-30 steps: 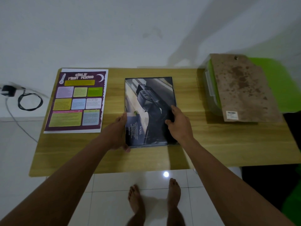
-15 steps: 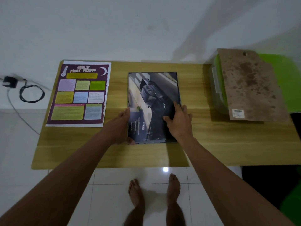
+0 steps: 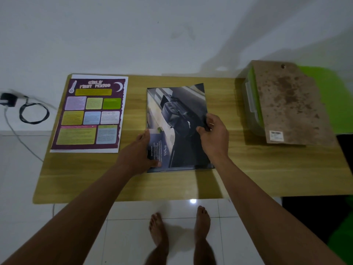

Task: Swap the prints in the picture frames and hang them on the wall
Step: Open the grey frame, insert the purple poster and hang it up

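While you are standing barefoot on the white tiled floor, the wooden worktop [image 3: 248, 178] is stretching across in front of you, pushed up against a pale wall. At its right end, a stained brown board [image 3: 290, 104] with a barcode sticker is lying on top of a clear box [image 3: 251, 111] with a green lid, and is overhanging it toward you. On the left side of the worktop, a purple poster [image 3: 91, 113] with coloured text panels is lying flat, well apart from your hands. Between the two, the dark car print [image 3: 177, 121] is sitting in the middle of the worktop, its far right corner lifting slightly. Whether a frame is lying under it, you cannot tell from here.

Your right hand [image 3: 215, 136] is pinching the print's right edge, fingers curled round it. Your left hand [image 3: 139, 153] is gripping the near left edge, thumb lying on top. Off to the left, a coiled black cable [image 3: 33, 113] is resting on the floor beside a plug [image 3: 7, 100].
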`<state>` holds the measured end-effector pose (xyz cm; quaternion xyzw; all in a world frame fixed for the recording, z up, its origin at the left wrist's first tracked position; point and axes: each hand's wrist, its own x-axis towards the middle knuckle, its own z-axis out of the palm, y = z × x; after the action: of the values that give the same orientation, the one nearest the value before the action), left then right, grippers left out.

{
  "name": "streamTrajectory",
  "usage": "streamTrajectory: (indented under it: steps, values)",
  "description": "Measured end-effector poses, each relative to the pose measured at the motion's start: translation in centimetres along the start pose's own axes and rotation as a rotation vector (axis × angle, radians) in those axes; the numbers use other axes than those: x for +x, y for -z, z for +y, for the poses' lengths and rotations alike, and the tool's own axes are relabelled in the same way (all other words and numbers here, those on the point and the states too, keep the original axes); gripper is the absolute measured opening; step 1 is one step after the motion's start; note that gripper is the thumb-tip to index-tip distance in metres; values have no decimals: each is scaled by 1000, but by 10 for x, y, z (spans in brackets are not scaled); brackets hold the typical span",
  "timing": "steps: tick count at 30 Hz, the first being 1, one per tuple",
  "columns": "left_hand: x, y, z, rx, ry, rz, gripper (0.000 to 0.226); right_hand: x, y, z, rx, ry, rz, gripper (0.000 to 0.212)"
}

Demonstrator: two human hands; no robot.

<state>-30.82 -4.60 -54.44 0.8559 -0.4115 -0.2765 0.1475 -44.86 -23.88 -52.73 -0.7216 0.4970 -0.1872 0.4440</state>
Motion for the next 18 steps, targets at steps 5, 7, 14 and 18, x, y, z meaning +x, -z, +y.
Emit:
streamTrajectory:
  steps: [5,7,14,18]
  values:
    - [1,0,3,-50,19,7,106,16,6,-12,149,-98,-108,41]
    - [2,0,7,-93,50,46,87,21,7,-13,172,-126,-190,28]
    - [12,12,21,-213,92,237,38,26,24,-13,347,-173,-197,34]
    - [8,26,32,-341,130,378,36,24,29,-16,374,-181,-183,32]
